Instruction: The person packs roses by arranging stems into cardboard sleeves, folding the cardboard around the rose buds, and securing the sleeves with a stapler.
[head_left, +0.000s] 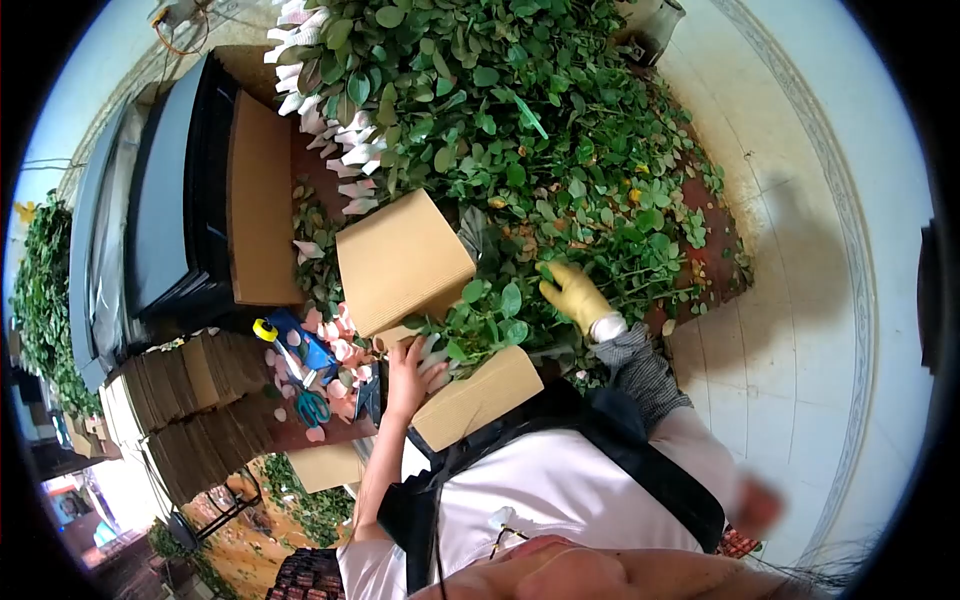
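My bare left hand (405,380) is at the flower-head end of a leafy bunch of roses (485,325), its fingers around pale, white-sleeved heads. The bunch lies between two raised flaps of a cardboard sheet (405,262), over my lap. My right hand (578,297), in a yellow glove, is at the edge of the heaped green stems, right of the bunch. Its fingers look apart, with leaves beneath them and nothing visible in the grip. The fingertips of my left hand are partly hidden by the flowers and cardboard.
A large pile of leafy stems (520,150) covers the table, with white-sleeved flower heads (355,150) along its left edge. Teal-handled scissors (312,408), a yellow-capped tool (266,330) and pink petals (345,350) lie at left. Cardboard stacks (195,400) stand beyond.
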